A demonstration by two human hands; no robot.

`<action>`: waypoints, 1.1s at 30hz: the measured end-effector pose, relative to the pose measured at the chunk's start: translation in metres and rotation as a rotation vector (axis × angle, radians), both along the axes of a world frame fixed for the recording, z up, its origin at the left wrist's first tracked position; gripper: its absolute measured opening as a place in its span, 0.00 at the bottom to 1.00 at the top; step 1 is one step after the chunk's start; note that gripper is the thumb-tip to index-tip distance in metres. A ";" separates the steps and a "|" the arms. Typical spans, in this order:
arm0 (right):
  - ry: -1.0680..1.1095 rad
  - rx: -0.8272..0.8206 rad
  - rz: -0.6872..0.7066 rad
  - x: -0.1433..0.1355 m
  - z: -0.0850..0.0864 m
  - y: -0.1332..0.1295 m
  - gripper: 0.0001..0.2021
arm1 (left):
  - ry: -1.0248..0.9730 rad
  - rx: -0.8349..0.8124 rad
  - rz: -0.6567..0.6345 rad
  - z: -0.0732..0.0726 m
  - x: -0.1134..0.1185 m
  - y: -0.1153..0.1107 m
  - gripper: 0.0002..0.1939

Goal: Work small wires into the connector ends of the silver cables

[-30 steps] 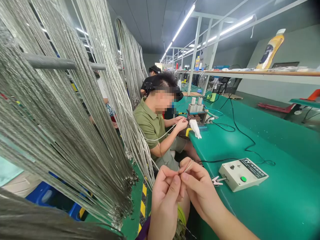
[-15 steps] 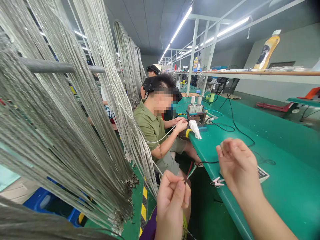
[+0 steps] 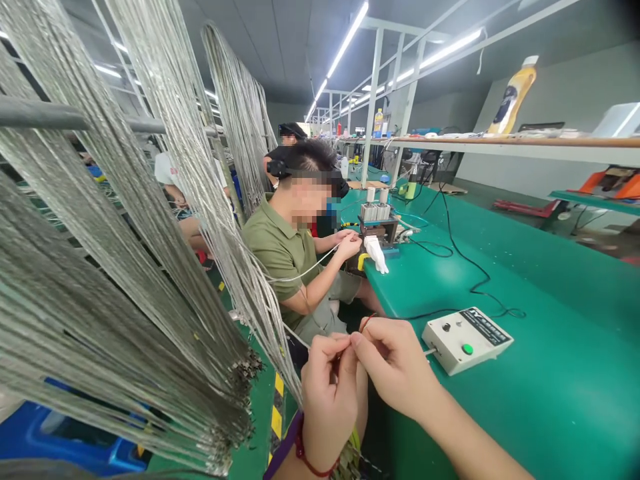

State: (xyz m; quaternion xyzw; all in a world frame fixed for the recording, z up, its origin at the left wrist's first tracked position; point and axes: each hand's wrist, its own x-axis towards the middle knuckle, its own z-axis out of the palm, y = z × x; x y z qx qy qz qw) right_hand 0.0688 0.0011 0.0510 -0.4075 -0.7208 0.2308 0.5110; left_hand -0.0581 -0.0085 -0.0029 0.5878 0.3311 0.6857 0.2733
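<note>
My left hand (image 3: 333, 373) is closed in a pinch at the lower middle of the view, a red cord around its wrist. Against its fingertips, my right hand (image 3: 395, 363) is pinched too. A bit of thin reddish wire (image 3: 369, 321) shows above the right fingers; what else lies between the fingertips is too small to make out. To the right on the green table (image 3: 540, 387) lies a white control box (image 3: 467, 339) with a green button.
Bundles of silvery cables (image 3: 150, 220) hang from a metal rail at the left. A person in a green shirt (image 3: 273, 247) sits ahead, near a small press (image 3: 377, 223) and a white glove (image 3: 376, 253). A shelf (image 3: 565, 142) holds a yellow bottle (image 3: 514, 97).
My right hand has moved left and down from over the table to meet my left hand. The control box has come into full view. The camera view has shifted slightly.
</note>
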 end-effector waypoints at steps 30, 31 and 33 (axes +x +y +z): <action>0.947 -0.832 0.533 -0.023 0.002 -0.014 0.18 | -0.337 -0.345 -0.865 0.012 -0.051 0.019 0.16; 0.945 -0.821 0.530 -0.019 0.007 -0.016 0.18 | -0.332 -0.352 -0.861 0.012 -0.051 0.020 0.16; 0.951 -0.748 0.509 -0.002 0.018 -0.021 0.21 | -0.343 -0.375 -0.843 0.010 -0.053 0.022 0.18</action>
